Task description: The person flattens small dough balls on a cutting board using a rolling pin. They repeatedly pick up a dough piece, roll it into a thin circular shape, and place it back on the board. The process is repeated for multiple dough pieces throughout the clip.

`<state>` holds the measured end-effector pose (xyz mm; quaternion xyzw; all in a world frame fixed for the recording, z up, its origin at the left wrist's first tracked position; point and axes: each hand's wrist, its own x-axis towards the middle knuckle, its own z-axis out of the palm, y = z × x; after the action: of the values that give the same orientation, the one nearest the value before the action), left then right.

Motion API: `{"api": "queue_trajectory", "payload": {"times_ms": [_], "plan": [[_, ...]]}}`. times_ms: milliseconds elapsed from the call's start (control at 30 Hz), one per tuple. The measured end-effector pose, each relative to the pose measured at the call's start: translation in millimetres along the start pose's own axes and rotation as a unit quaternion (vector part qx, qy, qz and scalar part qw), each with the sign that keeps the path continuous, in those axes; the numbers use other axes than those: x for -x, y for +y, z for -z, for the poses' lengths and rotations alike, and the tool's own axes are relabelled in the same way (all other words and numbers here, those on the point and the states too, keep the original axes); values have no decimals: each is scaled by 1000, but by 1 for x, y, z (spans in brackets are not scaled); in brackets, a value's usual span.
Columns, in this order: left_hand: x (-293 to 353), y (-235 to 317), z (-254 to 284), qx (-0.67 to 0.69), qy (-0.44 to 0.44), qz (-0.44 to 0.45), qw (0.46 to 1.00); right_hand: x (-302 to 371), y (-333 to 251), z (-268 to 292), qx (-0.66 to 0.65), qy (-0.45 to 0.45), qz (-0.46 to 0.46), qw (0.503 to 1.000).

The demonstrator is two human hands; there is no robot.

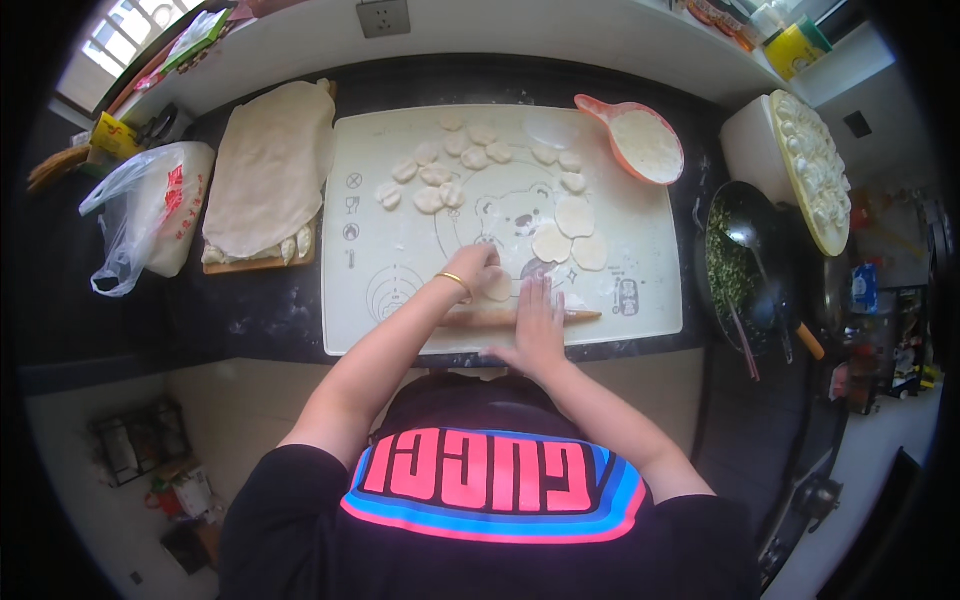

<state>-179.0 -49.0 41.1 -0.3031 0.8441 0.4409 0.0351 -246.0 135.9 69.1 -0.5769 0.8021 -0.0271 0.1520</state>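
On a pale silicone mat (pixel 655 300), my left hand (pixel 476 268) is closed, its fingertips pinching the far edge of a small round dough wrapper (pixel 497 288). My right hand (pixel 540 325) lies flat across a wooden rolling pin (pixel 480 318), palm down, fingers stretched forward and thumb out to the left. The pin rests just on the near side of that wrapper. Farther right on the mat are 3 rolled wrappers (pixel 575 216) touching one another. Several small flattened dough pieces (pixel 435 174) lie scattered across its far half.
A pink handled bowl of flour (pixel 645 147) sits at the mat's far right corner. Beyond it stand a wok of chopped green filling (pixel 728 260) and a tray of dumplings (pixel 815 170). At left are a dough sheet (pixel 268 165) over a board and a plastic bag (pixel 160 215).
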Motion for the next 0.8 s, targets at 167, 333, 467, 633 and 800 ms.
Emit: {"api": "queue_trajectory", "payload": {"times_ms": [167, 333, 467, 633, 800], "plan": [[11, 2, 8, 75, -23, -24, 997, -8, 4, -13, -7, 80, -18, 997], [14, 5, 10, 20, -19, -30, 999, -40, 4, -1, -2, 78, -32, 996], [9, 0, 10, -27, -23, -54, 998, -65, 10, 1, 6, 79, -31, 996], [1, -3, 12, -32, -32, -32, 998, -63, 4, 16, -3, 26, -40, 999], [8, -6, 11, 1, -20, -15, 1000, -6, -2, 1, 3, 23, -24, 999]]}}
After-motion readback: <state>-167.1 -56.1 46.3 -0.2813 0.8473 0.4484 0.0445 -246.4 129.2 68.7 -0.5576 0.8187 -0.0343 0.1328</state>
